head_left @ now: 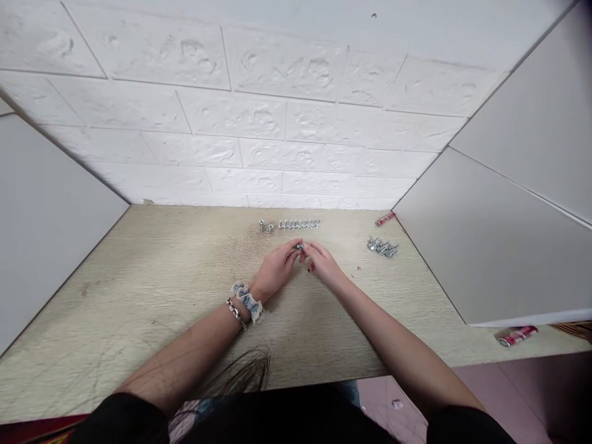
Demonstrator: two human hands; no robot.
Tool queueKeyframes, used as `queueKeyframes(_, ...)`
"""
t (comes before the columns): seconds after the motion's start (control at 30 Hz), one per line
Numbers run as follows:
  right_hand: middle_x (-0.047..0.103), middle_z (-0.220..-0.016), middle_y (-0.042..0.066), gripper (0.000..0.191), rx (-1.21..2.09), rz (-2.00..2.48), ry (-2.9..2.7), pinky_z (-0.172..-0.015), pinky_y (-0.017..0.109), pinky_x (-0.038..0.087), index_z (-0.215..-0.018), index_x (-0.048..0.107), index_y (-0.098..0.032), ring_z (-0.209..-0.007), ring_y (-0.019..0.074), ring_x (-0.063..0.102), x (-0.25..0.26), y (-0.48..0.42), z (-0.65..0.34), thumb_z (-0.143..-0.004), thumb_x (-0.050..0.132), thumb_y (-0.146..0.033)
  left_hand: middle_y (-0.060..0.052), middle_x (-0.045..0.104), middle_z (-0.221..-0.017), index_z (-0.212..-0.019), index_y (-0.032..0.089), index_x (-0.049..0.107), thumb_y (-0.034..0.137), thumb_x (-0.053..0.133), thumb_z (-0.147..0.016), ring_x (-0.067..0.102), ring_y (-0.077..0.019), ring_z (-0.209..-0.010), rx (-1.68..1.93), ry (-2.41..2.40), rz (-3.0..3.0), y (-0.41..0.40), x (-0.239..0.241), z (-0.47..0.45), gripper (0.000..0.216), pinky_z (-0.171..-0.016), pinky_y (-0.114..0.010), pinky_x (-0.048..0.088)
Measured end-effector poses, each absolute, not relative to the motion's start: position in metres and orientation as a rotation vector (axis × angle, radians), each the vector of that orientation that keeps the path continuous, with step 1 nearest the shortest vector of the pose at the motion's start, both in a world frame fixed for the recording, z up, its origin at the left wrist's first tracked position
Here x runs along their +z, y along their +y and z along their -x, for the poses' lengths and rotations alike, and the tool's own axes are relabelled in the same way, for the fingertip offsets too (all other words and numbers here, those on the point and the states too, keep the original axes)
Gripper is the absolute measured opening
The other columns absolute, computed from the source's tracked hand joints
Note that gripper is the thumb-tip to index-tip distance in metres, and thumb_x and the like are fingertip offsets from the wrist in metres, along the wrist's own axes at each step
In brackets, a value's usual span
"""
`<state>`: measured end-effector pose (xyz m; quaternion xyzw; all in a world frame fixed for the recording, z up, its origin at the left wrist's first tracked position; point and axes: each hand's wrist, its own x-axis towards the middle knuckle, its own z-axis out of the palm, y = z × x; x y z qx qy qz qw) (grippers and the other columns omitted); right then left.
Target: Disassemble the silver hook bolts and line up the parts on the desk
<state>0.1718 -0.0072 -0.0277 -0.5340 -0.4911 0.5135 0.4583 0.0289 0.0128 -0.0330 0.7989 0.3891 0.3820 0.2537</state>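
My left hand (277, 268) and my right hand (321, 264) meet over the middle of the wooden desk (152, 290), fingertips pinched together on a small metal bolt-like part (300, 246). Both hands are closed around it. Just beyond them a row of several small metal parts (298, 224) stands in a line near the wall, with two separate ones (265, 226) at its left end. A loose pile of metal bolts (383, 247) lies to the right of my right hand. My left wrist wears a chain bracelet and a scrunchie (247, 300).
A white brick-pattern wall (259, 123) backs the desk. Grey panels close it in at the left (41, 209) and right (499, 240). A small red object (385, 218) lies by the right panel, another red-and-white one (517, 336) at the desk's right front edge.
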Motion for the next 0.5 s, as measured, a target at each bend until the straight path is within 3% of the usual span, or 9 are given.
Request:
queueKeyframes(0.13, 0.041, -0.043, -0.002, 0.058, 1.26, 1.285, -1.28, -0.046, 0.025, 0.028, -0.049, 0.043, -0.019, -0.041, 0.0088, 0.036, -0.0296, -0.0081, -0.1724, -0.078, 0.034, -0.068, -0.009, 0.065, -0.112, -0.117, 0.016, 0.056, 0.023, 0.045, -0.088, 0.061, -0.0188, -0.104, 1.03, 1.007, -2.186, 0.0109, -0.0311, -0.0292, 0.031, -0.092, -0.033, 0.047)
queueKeyframes(0.27, 0.035, -0.039, -0.003, 0.059, 1.232, 1.314, -1.284, -0.046, 0.026, 0.029, -0.045, 0.035, -0.021, -0.04, 0.0089, 0.035, -0.0289, -0.0074, -0.1725, -0.079, 0.032, -0.068, -0.009, 0.065, -0.113, -0.117, 0.017, 0.055, 0.023, 0.044, -0.089, 0.06, -0.0181, -0.105, 1.018, 0.979, -2.187, 0.0098, -0.0303, -0.0296, 0.032, -0.092, -0.032, 0.047)
queueKeyframes(0.33, 0.038, -0.043, -0.004, 0.05, 1.238, 1.283, -1.288, -0.046, 0.025, 0.029, -0.051, 0.04, -0.02, -0.042, 0.0083, 0.035, -0.0283, -0.0068, -0.1716, -0.08, 0.037, -0.06, -0.009, 0.065, -0.113, -0.117, 0.016, 0.056, 0.024, 0.044, -0.088, 0.06, -0.018, -0.104, 1.024, 1.008, -2.173, 0.0105, -0.0308, -0.0295, 0.031, -0.091, -0.032, 0.047)
queueKeyframes(0.43, 0.048, -0.062, -0.006, 0.018, 1.208, 1.215, -1.249, -0.045, 0.022, 0.03, -0.082, 0.047, -0.021, -0.044, 0.0063, 0.037, -0.0278, -0.0075, -0.1703, -0.073, 0.053, -0.036, -0.008, 0.065, -0.111, -0.116, 0.016, 0.056, 0.024, 0.045, -0.088, 0.062, -0.0177, -0.101, 1.043, 1.06, -2.115, 0.0122, -0.0309, -0.0292, 0.031, -0.089, -0.031, 0.048)
queueKeyframes(0.5, 0.053, -0.077, -0.007, 0.038, 1.166, 1.189, -1.22, -0.046, 0.021, 0.031, -0.099, 0.041, -0.024, -0.045, 0.0046, 0.037, -0.0281, -0.0089, -0.1706, -0.064, 0.053, -0.02, -0.007, 0.067, -0.109, -0.116, 0.017, 0.056, 0.025, 0.045, -0.089, 0.062, -0.0174, -0.1, 1.052, 1.072, -2.072, 0.0128, -0.0306, -0.0292, 0.03, -0.088, -0.03, 0.049)
